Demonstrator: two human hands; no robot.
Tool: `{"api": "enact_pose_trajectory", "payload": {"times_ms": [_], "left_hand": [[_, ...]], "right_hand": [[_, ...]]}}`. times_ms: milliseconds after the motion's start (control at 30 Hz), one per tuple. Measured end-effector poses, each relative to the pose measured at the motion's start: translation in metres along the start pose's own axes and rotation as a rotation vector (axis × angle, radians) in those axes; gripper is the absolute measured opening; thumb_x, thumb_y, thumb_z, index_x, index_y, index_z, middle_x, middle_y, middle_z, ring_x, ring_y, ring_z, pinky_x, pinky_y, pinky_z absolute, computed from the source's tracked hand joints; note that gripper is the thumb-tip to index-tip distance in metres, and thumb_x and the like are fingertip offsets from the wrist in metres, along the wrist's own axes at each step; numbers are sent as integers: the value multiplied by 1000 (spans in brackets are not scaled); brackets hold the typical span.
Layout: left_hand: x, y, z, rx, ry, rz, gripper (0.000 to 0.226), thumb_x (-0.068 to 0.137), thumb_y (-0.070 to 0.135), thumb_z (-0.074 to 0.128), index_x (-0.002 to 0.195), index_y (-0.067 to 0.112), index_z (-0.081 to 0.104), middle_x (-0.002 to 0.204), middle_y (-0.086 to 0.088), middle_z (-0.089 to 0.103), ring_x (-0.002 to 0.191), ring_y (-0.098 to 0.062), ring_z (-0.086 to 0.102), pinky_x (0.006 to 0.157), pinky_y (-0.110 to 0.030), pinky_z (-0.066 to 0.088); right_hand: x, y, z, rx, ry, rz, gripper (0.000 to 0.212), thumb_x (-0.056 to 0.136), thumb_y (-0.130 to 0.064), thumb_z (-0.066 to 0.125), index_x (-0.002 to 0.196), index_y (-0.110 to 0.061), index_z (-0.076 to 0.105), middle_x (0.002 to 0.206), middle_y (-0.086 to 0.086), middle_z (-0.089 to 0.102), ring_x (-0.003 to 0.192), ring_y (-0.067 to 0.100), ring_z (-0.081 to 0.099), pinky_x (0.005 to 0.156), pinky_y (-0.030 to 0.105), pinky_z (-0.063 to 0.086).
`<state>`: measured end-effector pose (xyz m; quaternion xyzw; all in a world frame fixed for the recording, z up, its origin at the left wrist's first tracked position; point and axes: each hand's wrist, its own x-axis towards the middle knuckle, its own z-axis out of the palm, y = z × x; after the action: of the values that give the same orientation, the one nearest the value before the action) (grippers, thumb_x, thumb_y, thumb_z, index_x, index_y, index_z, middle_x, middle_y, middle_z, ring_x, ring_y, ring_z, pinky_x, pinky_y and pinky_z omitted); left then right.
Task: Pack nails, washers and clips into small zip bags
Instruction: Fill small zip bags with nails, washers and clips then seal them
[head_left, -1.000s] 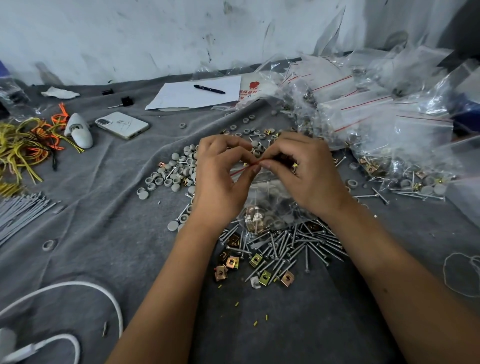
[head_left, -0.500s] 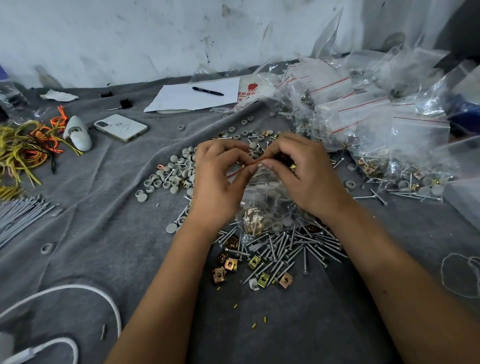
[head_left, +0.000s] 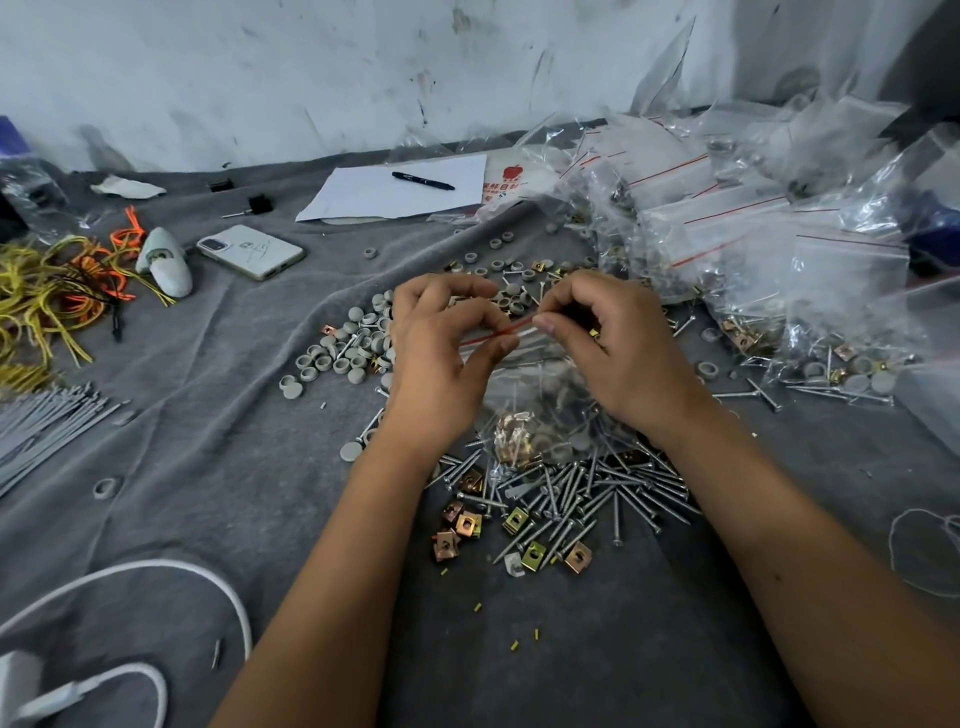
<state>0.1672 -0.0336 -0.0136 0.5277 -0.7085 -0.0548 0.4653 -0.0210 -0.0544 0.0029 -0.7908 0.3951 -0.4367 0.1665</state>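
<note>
A small clear zip bag (head_left: 540, 400) with a red seal strip hangs between my hands, holding brass clips, grey washers and nails at its bottom. My left hand (head_left: 441, 358) pinches the red strip at its left part with thumb and fingers. My right hand (head_left: 608, 343) pinches the same strip further right. Below the bag lies a pile of loose nails (head_left: 587, 493) with brass clips (head_left: 467, 530) beside it. Grey washers (head_left: 343, 353) are scattered left of my left hand.
Filled zip bags (head_left: 753, 249) are heaped at the right. A phone (head_left: 249, 250), paper with a pen (head_left: 423, 181), yellow and orange ties (head_left: 57, 291), grey nails (head_left: 41, 426) at the left edge and a white cable (head_left: 156, 571) lie on the grey cloth (head_left: 208, 467).
My two hands have drawn apart along the red seal strip, so more of the strip shows between them. The bag stays above the nail pile.
</note>
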Motion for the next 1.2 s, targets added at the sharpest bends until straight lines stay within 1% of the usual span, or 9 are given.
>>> {"api": "enact_pose_trajectory", "payload": {"times_ms": [100,233,367,500,567,700,867,1033,1200], "left_hand": [[0,2,2,17,17,3,10,88,25,82,91,16,79,119,6,67,121,-21,44,102,-41,38],[1,0,-1,17,8,-91,9,88,25,81,94,18,78,122,7,66,123,-23,43,106,-46,37],[0,0,-2,1,8,-67,4,87,17,82,88,17,78,125,6,65,126,-27,42,106,-40,33],[0,4,-1,21,1,-78,9,87,24,82,91,16,80,121,7,65,124,-25,42,105,-43,36],[1,4,0,20,-4,-121,11,86,26,83,91,17,79,123,6,66,125,-22,41,106,-41,36],[2,2,-5,-19,2,-162,11,86,17,82,88,24,74,126,10,62,126,-19,39,101,-26,27],[1,3,-2,3,-22,-107,4,88,15,80,89,16,76,123,6,64,125,-22,40,106,-36,31],[2,-2,-6,0,-6,-184,7,89,20,79,95,16,77,124,9,61,126,-21,39,103,-25,27],[2,-3,-7,-82,-18,-222,5,85,19,83,86,20,78,126,11,61,127,-18,37,106,-26,27]], "right_hand": [[0,0,0,11,11,11,5,96,-11,69,96,-6,69,88,-2,64,81,8,60,73,15,46],[0,1,-2,32,43,35,6,97,-11,68,97,-5,69,88,2,66,80,12,61,69,18,47],[0,1,-3,24,32,34,7,97,-11,68,98,-4,69,89,1,65,81,13,61,71,18,47],[0,2,-3,36,-19,25,6,97,-12,68,98,-6,70,89,-1,66,81,9,61,72,17,47],[0,3,-3,14,-27,13,4,95,-11,70,98,-8,71,87,-5,65,80,3,59,71,13,43],[0,5,-5,0,22,30,5,94,-12,72,98,-8,73,83,-8,64,74,-1,57,66,9,41],[-1,6,-5,25,46,37,6,94,-12,71,100,-9,73,85,-5,67,76,4,62,67,11,46],[0,10,-8,98,84,60,6,96,-13,70,100,-11,73,81,-13,64,69,-4,59,63,9,41],[-1,13,-7,129,82,78,7,97,-13,69,102,-11,73,81,-14,65,68,-6,59,62,8,42]]}}
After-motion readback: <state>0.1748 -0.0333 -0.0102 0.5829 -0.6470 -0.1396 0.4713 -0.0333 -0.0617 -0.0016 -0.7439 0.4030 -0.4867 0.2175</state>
